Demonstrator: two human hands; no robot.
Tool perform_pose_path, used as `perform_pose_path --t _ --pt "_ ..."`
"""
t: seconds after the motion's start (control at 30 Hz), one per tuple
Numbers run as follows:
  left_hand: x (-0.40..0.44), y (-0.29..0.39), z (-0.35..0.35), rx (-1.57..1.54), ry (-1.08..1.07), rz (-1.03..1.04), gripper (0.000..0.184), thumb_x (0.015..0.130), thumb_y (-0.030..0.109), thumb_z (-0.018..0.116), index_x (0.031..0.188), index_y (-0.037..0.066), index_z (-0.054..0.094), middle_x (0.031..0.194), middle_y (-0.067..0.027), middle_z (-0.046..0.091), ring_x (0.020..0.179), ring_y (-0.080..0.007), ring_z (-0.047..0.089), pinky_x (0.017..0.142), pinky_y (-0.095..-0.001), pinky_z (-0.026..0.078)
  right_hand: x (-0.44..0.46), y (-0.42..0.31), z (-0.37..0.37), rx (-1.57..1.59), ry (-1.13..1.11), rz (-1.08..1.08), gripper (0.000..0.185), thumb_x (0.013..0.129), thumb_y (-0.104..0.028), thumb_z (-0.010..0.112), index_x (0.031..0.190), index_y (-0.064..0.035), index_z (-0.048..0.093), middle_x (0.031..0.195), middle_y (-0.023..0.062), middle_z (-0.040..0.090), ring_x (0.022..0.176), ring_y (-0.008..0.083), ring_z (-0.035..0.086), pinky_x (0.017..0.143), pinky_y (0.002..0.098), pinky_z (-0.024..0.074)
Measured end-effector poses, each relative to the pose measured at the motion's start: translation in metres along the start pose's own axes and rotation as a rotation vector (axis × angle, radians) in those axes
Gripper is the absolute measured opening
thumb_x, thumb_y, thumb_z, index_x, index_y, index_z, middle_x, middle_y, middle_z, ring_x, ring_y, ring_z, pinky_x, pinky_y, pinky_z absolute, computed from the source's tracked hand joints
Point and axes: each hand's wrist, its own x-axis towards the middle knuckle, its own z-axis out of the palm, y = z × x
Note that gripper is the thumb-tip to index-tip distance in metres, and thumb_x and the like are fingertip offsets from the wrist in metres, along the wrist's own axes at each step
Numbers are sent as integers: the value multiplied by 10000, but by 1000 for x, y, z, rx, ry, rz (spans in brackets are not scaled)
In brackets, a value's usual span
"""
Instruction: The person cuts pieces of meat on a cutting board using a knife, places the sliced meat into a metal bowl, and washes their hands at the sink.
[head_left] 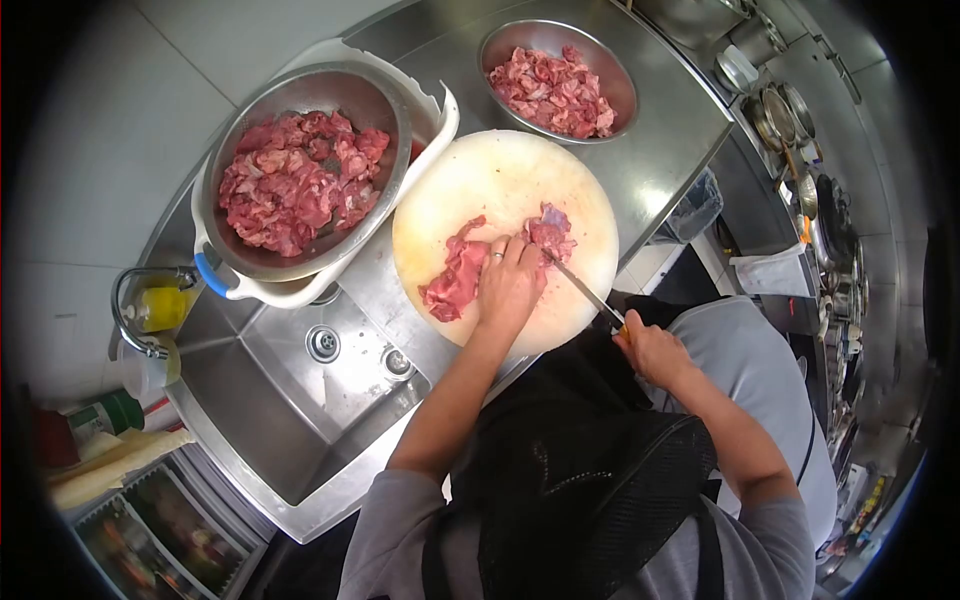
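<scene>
A round pale cutting board (pixel 500 180) carries raw meat (pixel 456 283), with a smaller purplish piece (pixel 549 231) to its right. My left hand (pixel 508 285) presses down on the meat, fingers together, a ring on one finger. Wrapped round the yellow-orange handle of a knife (pixel 588 291) is my right hand (pixel 650 347). The blade slants up and left across the board, and its tip touches the meat beside my left fingertips.
A large metal bowl of meat (pixel 300 185) rests in a white basin (pixel 447 128) at the left. Behind the board stands a smaller metal bowl of meat (pixel 556 90). A steel sink (pixel 270 400) with a faucet (pixel 122 300) lies at the lower left. Pans hang at the right.
</scene>
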Motion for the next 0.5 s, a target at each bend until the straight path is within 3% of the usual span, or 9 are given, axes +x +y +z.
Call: perform_pose_path --t 0.23,0.5 --pt "-6 -3 -14 -4 -62 19 288 756 69 775 1035 21 721 1097 -161 652 1155 -375 615 978 -498 533 2 -9 0 29 5 7 380 1130 -418 550 1173 -52 457 913 288 755 926 509 755 787 620 600" --pt "-18 -13 -24 15 -49 34 327 736 41 768 1058 21 717 1125 -159 657 1155 -371 621 968 -492 538 -28 13 11 7 -34 69 374 1116 -423 580 1182 -73 469 881 280 756 873 527 749 750 625 598"
